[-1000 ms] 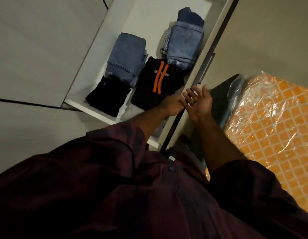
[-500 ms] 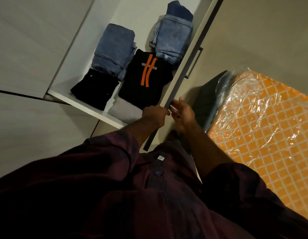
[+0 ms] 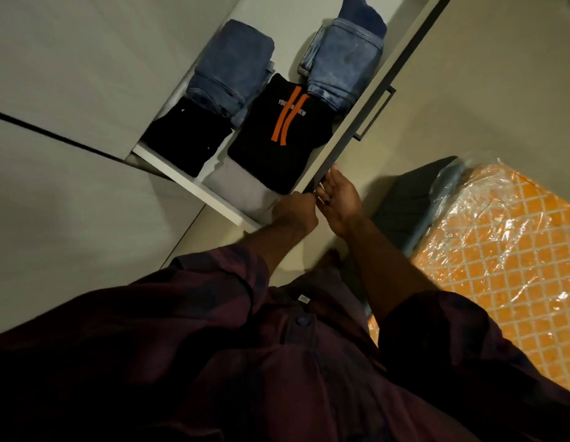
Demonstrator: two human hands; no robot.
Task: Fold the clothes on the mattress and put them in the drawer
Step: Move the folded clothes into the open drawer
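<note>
The white drawer point(image 3: 194, 186) stands open with folded clothes inside: two pairs of blue jeans point(image 3: 232, 68) point(image 3: 344, 62), a black shirt with orange stripes point(image 3: 277, 138), a black garment point(image 3: 184, 138) and a grey piece point(image 3: 239, 186). My left hand point(image 3: 295, 210) curls over the near end of the grey drawer front point(image 3: 373, 100). My right hand point(image 3: 338, 196) lies against the same end from the outside, fingers fairly straight. The orange mattress point(image 3: 500, 244), wrapped in plastic, is at the right with no clothes showing on it.
A dark bar handle point(image 3: 376, 113) sits on the drawer front. A dark grey cushion-like object point(image 3: 411, 199) lies between drawer and mattress. Grey cabinet panels point(image 3: 70, 74) flank the drawer on the left. My dark red shirt fills the bottom of the view.
Both hands have slid along the drawer front from near the handle to its near end. The view has shifted; the clothes in the drawer lie as before.
</note>
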